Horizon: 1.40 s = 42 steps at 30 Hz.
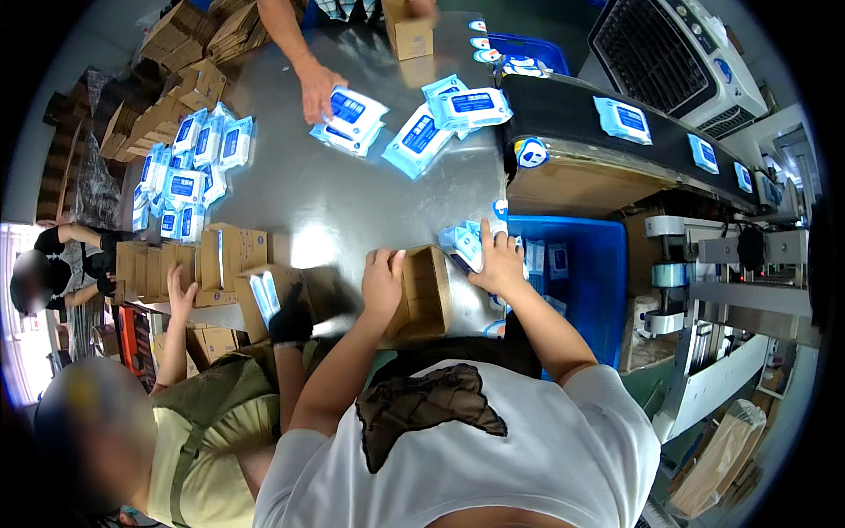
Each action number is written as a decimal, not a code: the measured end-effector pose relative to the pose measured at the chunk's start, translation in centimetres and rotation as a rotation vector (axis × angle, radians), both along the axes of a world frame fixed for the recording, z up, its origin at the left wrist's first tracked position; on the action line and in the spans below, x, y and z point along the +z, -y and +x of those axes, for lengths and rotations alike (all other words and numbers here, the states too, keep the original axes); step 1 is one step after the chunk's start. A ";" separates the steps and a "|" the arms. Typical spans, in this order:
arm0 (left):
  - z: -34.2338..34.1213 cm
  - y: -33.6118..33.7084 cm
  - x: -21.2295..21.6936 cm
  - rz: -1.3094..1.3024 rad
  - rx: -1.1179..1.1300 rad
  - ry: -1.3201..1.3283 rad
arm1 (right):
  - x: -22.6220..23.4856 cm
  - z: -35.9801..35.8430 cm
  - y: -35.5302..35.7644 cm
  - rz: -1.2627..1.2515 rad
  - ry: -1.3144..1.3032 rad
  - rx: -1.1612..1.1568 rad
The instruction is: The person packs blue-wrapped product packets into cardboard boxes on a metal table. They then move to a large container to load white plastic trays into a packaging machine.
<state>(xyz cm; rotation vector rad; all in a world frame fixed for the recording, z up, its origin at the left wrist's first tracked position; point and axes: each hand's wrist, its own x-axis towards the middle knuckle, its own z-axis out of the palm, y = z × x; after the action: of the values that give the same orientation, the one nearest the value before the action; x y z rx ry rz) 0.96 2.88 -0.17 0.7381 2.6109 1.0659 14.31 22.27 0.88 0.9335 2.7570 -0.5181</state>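
My left hand [382, 280] grips the left edge of an open brown carton [425, 295] standing on the steel table [343, 198] at its near edge. My right hand [497, 262] rests on a stack of blue and white wipe packs [464, 244] just right of the carton. Whether its fingers close round a pack I cannot tell. More wipe packs [418, 139] lie loose in the middle of the table.
A person on my left, in a black glove [291, 319], handles another carton [264, 299] beside a row of cartons [189, 264]. Across the table another person's hand [319, 90] touches packs. A black conveyor [634, 132] carries packs at right above a blue bin [594, 273].
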 end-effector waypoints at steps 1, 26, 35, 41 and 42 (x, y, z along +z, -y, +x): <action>0.1 -0.1 -0.3 0.042 -0.004 0.006 | -0.5 0.1 0.1 -0.017 0.110 -0.048; -1.1 -5.5 -7.3 0.736 0.387 0.667 | 7.4 0.9 10.3 0.074 -0.140 0.023; -0.4 -3.1 -0.8 0.307 -0.326 -0.260 | 4.6 1.9 11.4 0.212 -0.265 0.001; -2.0 -3.6 -0.8 -0.165 -0.538 -0.329 | 1.4 1.6 11.3 0.223 -0.289 0.103; -1.9 -3.7 -1.3 -0.195 -0.506 -0.152 | 0.6 1.7 11.3 0.225 -0.287 0.127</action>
<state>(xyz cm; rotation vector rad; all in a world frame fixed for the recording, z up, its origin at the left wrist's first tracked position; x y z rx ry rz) -0.94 6.60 -1.50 1.3748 2.3917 0.6185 16.02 10.95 1.45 0.7729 3.1616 -0.3495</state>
